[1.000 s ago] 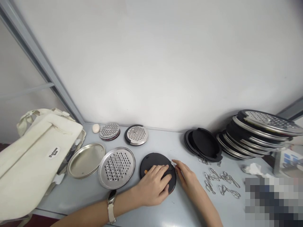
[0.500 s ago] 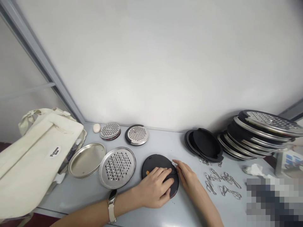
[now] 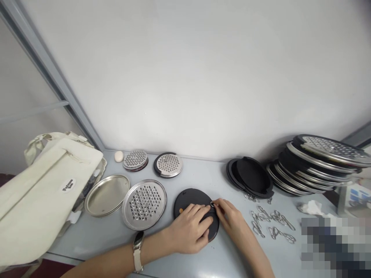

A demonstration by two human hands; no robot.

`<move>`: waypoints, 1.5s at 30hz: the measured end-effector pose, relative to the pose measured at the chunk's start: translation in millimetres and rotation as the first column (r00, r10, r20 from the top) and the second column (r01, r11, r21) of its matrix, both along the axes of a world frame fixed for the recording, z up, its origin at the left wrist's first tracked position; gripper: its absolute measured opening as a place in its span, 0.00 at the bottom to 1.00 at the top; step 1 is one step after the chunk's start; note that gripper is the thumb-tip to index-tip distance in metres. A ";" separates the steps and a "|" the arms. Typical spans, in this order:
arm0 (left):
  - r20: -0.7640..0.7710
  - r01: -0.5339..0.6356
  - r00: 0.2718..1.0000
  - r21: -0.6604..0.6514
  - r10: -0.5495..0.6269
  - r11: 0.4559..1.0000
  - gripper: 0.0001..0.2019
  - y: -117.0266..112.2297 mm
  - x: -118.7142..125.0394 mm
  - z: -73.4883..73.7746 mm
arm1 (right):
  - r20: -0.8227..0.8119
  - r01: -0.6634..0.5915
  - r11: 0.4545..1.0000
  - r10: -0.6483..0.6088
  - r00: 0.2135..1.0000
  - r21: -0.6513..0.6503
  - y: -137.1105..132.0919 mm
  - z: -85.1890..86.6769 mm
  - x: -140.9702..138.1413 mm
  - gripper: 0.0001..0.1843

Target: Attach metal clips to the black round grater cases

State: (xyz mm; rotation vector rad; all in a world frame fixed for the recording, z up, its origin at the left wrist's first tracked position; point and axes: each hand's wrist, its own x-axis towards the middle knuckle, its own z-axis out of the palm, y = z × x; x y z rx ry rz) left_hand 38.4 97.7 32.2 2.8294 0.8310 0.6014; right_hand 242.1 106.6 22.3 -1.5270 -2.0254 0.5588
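A round black disc (image 3: 189, 199) with a small orange spot lies flat on the grey table (image 3: 185, 177). My left hand (image 3: 189, 229) rests on the disc with fingers laid over its right half, pressing it down. My right hand (image 3: 232, 220) sits at the disc's right edge, its thumb and fingers pinched on a small metal wire clip (image 3: 212, 204) at the rim. A watch is on my left wrist.
A perforated metal plate (image 3: 144, 204) and a plain metal plate (image 3: 106, 195) lie left of the disc. Two small perforated discs (image 3: 168, 164) sit behind. Black lids (image 3: 251, 177), a plate stack (image 3: 315, 164), loose wire clips (image 3: 272, 223) on the right. Cream bag (image 3: 43, 189) left.
My right hand has shifted slightly left, bringing the wire clip tighter against the disc's rim. The left hand stays pressed on the disc.
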 end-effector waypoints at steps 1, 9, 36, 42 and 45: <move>0.000 0.001 1.000 0.000 -0.001 1.000 0.16 -0.1 -0.1 0.1 | 0.003 0.002 1.000 -0.002 1.000 -0.002 -0.3 0.9 -0.5 0.12; -0.009 0.006 1.000 -0.006 -0.006 1.000 0.16 0.4 0.0 1.0 | 0.005 0.015 1.000 -0.015 1.000 -0.019 -3.0 6.1 -2.4 0.10; 0.003 0.006 1.000 -0.013 -0.006 1.000 0.17 0.7 0.8 3.6 | 0.046 0.054 0.999 -0.054 0.997 -0.002 -3.2 -1.7 -2.3 0.11; -0.004 0.008 1.000 -0.002 -0.008 1.000 0.17 1.0 1.0 2.9 | 0.047 0.060 0.996 -0.063 0.997 0.066 -3.0 0.3 -3.5 0.12; -0.004 0.008 1.000 0.000 -0.008 1.000 0.17 1.0 0.9 3.1 | 0.063 0.056 0.998 -0.059 0.996 0.042 -3.8 1.5 -3.6 0.12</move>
